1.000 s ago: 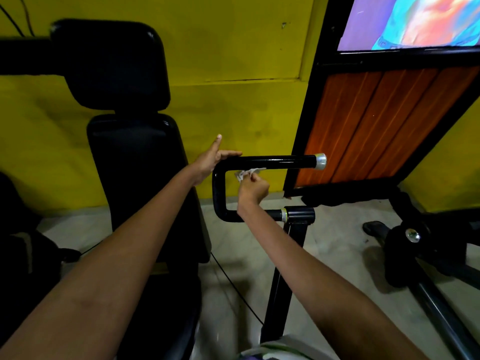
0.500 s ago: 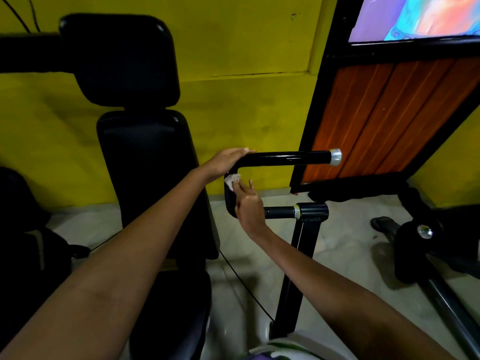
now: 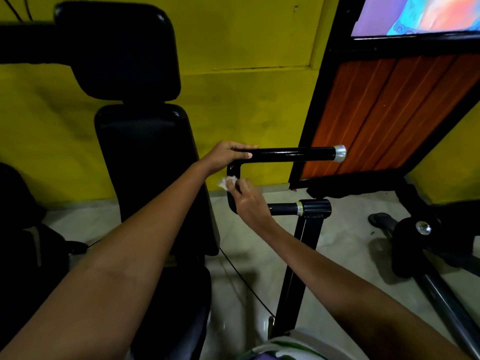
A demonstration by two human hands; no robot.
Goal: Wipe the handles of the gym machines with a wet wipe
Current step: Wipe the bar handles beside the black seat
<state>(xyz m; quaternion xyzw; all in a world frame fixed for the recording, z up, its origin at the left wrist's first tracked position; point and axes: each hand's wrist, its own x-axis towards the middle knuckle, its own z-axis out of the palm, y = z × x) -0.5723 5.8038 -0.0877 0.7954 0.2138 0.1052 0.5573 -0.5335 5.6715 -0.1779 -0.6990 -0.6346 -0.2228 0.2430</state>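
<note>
Two hands at the U-shaped handle (image 3: 285,154): left hand (image 3: 228,155) grips its horizontal top bar, right hand (image 3: 249,201) pinches the wipe (image 3: 226,182) against the upright bend just below.

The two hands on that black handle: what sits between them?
In the head view, only the handle's curved black bend lies between the left hand, gripping the top bar, and the right hand, pressing a white wipe against it.

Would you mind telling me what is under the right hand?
The right hand presses a white wet wipe against the black handle's curved bend. Most of the wipe and that stretch of tube are covered.
</note>
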